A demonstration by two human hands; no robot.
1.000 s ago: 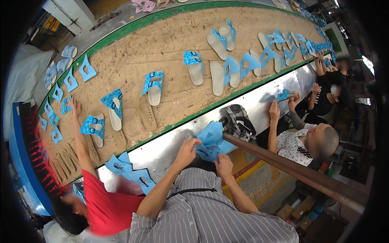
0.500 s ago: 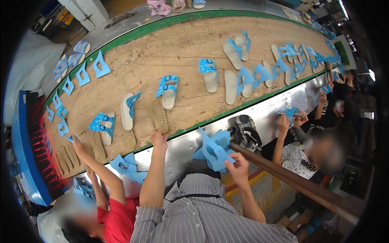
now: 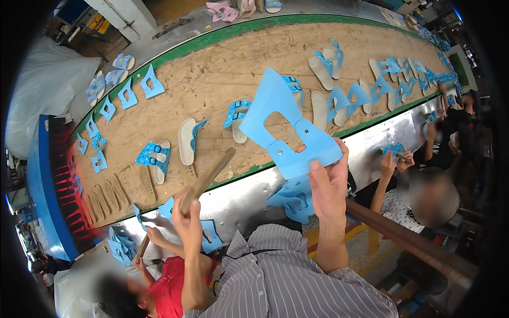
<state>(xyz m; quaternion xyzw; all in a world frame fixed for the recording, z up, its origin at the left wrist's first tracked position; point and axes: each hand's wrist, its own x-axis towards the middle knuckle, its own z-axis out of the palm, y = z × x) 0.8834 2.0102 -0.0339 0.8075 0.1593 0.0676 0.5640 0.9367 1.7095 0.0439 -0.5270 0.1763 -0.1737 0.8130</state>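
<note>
Upright in my left hand (image 3: 190, 220) is a brown shoe sole (image 3: 209, 177), seen nearly edge-on and gripped near its lower end. My right hand (image 3: 330, 191) pinches a light blue sandal upper (image 3: 268, 103) by its lower edge, thumb in front. The upper is a flat piece with a large cut-out and two small round metal fittings. Sole and upper are apart, both raised over the near edge of the belt. Below my right hand, a pile of blue uppers (image 3: 297, 200) lies on the metal ledge.
The brown belt (image 3: 207, 74) carries several soles, loose uppers and sandals with blue straps (image 3: 155, 159). A blue machine with a red-lit opening (image 3: 58, 185) stands at its left end. A co-worker in red (image 3: 169, 286) sits close on my left; others work along the right. A rusty rail (image 3: 408, 244) runs at my right.
My left hand has lifted the sole off the belt and drawn it back. My right hand has raised one upper from the pile. The co-worker at left has pulled back from the belt.
</note>
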